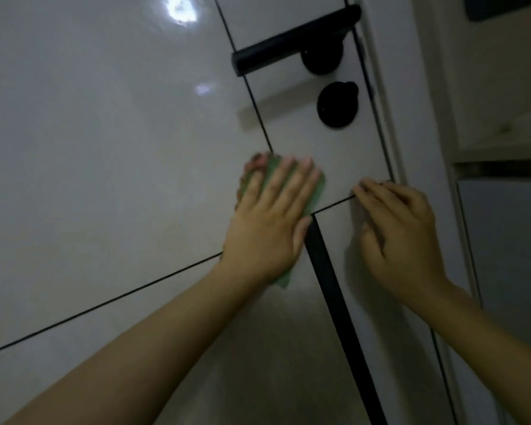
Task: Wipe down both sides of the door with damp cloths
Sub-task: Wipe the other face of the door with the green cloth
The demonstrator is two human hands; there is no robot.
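A glossy white door (105, 148) with thin black inlay lines fills the view. My left hand (270, 222) lies flat with straight fingers on a green cloth (318, 190), pressing it against the door below the handle. Green edges of the cloth show beyond the fingertips and near the wrist. My right hand (399, 237) rests on the door close to its right edge, fingers loosely bent, holding nothing I can see.
A black lever handle (292, 41) and a round black lock knob (337, 104) sit above the hands. A wide black vertical strip (334, 296) runs down between the hands. The white door frame (417, 124) stands at right, with a wall and a grey panel beyond it.
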